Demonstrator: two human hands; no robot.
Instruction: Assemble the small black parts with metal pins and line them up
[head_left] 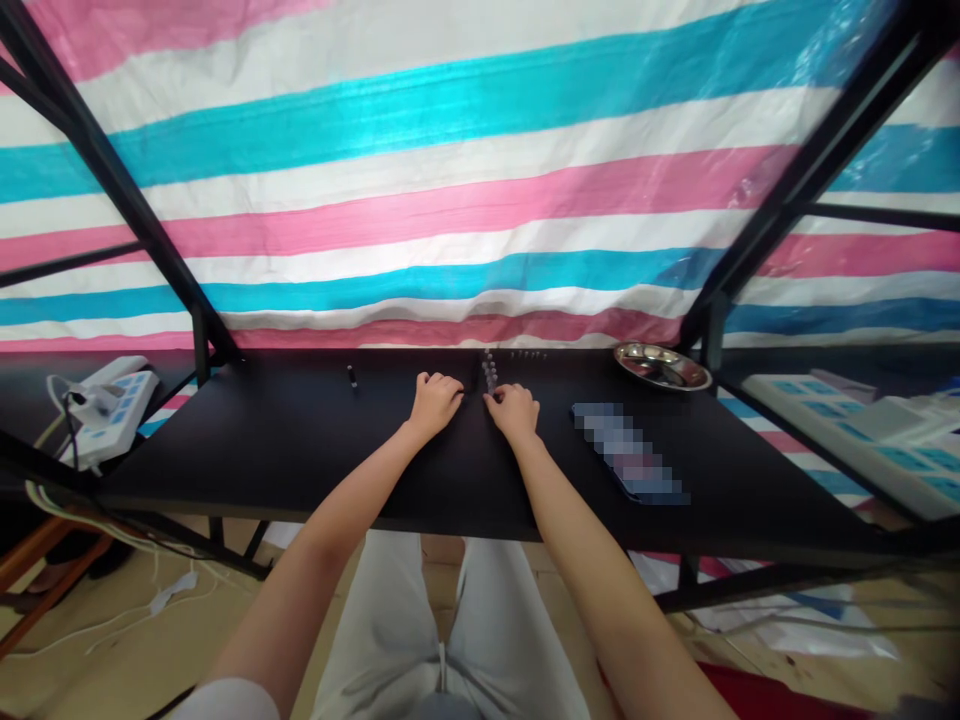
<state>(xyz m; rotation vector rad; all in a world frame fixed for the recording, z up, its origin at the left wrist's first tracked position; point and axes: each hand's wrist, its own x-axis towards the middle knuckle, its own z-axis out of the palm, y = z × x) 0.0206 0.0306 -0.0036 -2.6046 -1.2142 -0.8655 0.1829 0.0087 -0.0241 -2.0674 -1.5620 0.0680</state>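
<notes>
On the black table, my left hand rests with its fingers curled down and its fingertips towards the middle. Whatever is under those fingertips, if anything, is too dark to make out. Just to its right, my right hand has thumb and fingers drawn together at the near end of a short double row of small clear bead-like pieces. What the fingertips pinch there is hidden. Several more tiny clear pieces lie in a line by the table's back edge.
A shiny round metal dish stands at the back right. Nearer lies a phone-like flat object, its surface pixelated. A small dark and white cylinder lies left of my hands. Black frame posts and a striped sheet bound the table.
</notes>
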